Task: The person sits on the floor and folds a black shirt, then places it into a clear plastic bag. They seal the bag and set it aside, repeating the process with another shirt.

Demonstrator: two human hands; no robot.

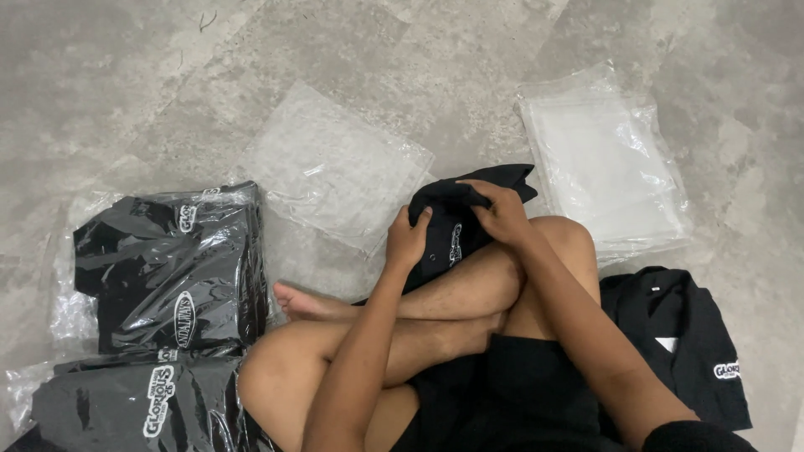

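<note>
Grey mottled floor [126,75] under bagged shirts [172,268], clear bags [603,159].

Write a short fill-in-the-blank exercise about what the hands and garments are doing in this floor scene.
1. Both hands, left hand and right hand, grip a folded ____ garment.
2. The person sits cross-legged on the ____.
3. The bagged shirts lie on the person's ____ side.
4. The empty bags are made of clear ____.

Missing words: black; floor; left; plastic
</note>
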